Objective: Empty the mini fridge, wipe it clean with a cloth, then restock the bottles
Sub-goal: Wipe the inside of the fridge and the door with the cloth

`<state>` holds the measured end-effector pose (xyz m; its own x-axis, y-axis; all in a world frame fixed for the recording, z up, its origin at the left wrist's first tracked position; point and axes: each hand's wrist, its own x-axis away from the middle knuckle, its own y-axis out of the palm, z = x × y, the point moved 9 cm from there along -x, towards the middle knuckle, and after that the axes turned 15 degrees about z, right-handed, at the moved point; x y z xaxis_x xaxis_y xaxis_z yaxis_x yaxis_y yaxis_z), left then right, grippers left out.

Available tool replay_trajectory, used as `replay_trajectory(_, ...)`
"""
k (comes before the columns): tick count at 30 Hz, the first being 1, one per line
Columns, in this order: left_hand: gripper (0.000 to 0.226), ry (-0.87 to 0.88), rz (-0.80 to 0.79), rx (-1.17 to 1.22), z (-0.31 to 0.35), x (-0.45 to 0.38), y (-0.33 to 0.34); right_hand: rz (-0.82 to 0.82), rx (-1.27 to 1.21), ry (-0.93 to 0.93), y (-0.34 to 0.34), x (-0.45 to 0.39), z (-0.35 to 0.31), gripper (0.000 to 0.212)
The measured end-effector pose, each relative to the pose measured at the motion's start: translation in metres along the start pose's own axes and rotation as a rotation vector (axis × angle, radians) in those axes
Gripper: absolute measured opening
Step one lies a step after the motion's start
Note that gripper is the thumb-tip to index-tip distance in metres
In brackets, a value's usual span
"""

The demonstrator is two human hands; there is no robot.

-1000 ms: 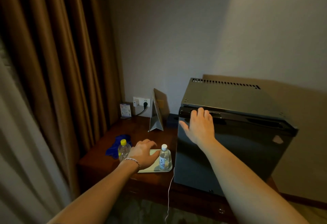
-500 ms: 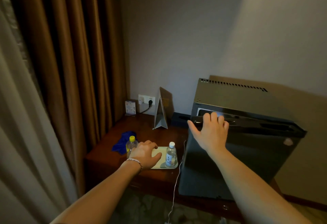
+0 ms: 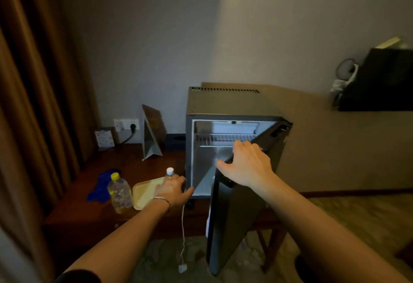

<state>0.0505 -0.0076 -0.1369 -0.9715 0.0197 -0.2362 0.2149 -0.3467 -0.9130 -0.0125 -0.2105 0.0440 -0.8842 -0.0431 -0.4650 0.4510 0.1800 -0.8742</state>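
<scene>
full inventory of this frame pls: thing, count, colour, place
mini fridge: 1, dark grey, on the wooden table, interior lit
fridge door: 1, black, swung open
wire shelf: 1, pale, high inside the fridge
bottles: 2; yellow-capped bottle left of the tray, white-capped bottle behind the left hand
tray: 1, cream, on the table
cloth: 1, blue, behind the yellow-capped bottle
tent card: 1, grey, by the wall
wall socket: 1, white, plug in
curtain: brown, left
left hand: by the white-capped bottle
right hand: gripping the door's top edge

We have one view only, worn on the head (wide-angle), looking forward and down from close above the fridge (image 3: 232, 108) and table (image 3: 125, 218), both forearms reaching in.
</scene>
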Motion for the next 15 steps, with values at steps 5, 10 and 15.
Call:
replay_trajectory(5,0.056,0.097,-0.023,0.022,0.056,0.007,0.015,-0.091,0.03,0.096,-0.021,0.031,0.046,0.047)
replay_trajectory(10,0.058,0.142,-0.049,0.05,0.095,0.017,0.027,-0.108,0.096,0.186,-0.041,0.052,0.097,0.037)
replay_trajectory(15,0.057,0.161,-0.021,0.026,0.122,0.021,0.025,-0.08,0.246,0.223,-0.054,0.061,0.155,0.034)
